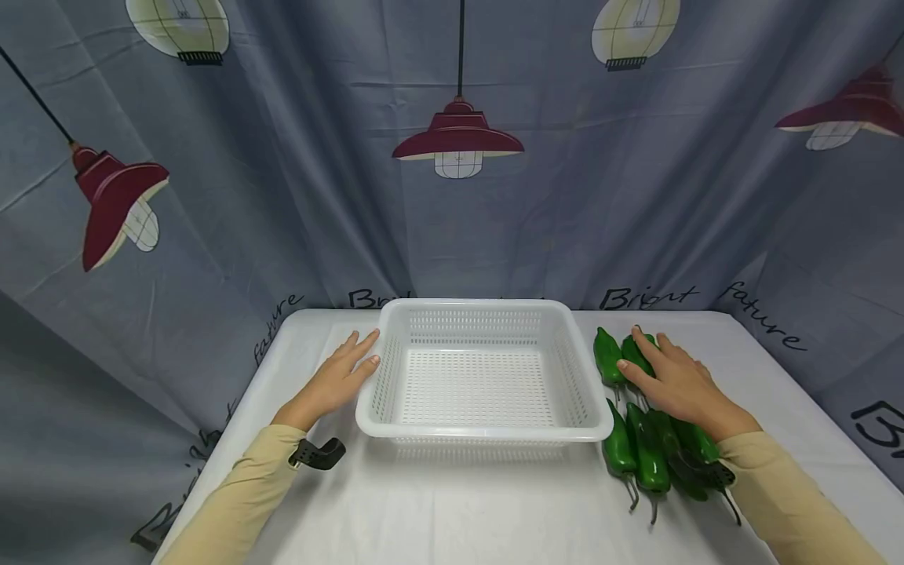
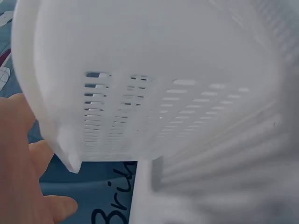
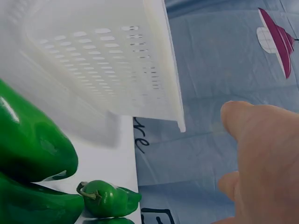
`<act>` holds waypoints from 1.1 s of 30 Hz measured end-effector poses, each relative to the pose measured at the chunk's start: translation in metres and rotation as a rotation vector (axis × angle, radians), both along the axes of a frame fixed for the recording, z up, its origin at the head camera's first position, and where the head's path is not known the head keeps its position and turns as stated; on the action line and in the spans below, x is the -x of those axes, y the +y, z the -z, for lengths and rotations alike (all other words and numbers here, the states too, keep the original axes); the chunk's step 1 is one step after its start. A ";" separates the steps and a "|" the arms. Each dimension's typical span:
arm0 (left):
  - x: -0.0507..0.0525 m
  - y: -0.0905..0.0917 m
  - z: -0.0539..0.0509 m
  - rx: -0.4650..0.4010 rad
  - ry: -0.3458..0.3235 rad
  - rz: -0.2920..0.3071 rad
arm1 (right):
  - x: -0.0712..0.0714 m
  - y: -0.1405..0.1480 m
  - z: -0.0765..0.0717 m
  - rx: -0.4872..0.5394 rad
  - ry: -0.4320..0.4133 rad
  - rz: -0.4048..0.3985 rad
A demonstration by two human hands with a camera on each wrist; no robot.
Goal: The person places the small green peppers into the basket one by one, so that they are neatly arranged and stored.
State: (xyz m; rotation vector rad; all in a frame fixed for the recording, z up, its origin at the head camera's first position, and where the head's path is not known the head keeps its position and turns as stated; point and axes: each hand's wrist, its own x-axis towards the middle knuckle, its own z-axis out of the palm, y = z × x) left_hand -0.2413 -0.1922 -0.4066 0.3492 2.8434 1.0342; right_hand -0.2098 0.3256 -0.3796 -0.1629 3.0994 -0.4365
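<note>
A white perforated plastic basket [image 1: 487, 432] stands in the middle of the table, with nothing inside it. At its left rim is my left hand [image 1: 337, 378], fingers spread; whether the fingertips touch the rim I cannot tell. The left wrist view shows the basket's outer wall [image 2: 140, 42] beside that hand [image 2: 18, 163]. Over several green peppers [image 1: 647, 455] right of the basket, my right hand [image 1: 678, 380] hovers with straight, spread fingers and holds nothing. From the right wrist, a large pepper [image 3: 32, 135] lies close, and a smaller-looking one [image 3: 110, 198] is farther off.
A white cloth covers the table [image 1: 438, 510]. Behind and around it hangs a blue-grey curtain [image 1: 480, 235] printed with lamps and lettering. The peppers lie in two rows, stems toward the front. A dark band [image 1: 318, 453] sits on my left wrist.
</note>
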 end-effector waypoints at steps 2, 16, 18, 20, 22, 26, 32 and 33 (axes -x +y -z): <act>0.001 0.001 0.003 -0.038 -0.022 0.005 | -0.001 0.000 0.001 0.001 -0.001 -0.003; 0.006 0.009 0.024 -0.503 -0.196 0.031 | -0.002 0.001 0.003 -0.009 -0.010 0.002; 0.005 0.009 0.027 -0.572 -0.211 0.021 | -0.002 0.000 0.004 -0.010 -0.011 0.002; 0.004 0.010 0.030 -0.627 -0.225 0.011 | -0.002 -0.001 0.004 -0.012 -0.012 0.005; 0.004 0.011 0.032 -0.675 -0.241 0.002 | -0.002 -0.001 0.005 -0.012 -0.012 0.006; 0.003 0.013 0.036 -0.739 -0.243 -0.002 | -0.003 -0.001 0.005 -0.005 -0.019 0.009; 0.002 0.015 0.039 -0.801 -0.239 -0.003 | -0.005 0.001 0.006 0.008 -0.034 0.014; 0.002 0.016 0.039 -0.804 -0.239 -0.005 | -0.005 0.001 0.006 0.009 -0.037 0.015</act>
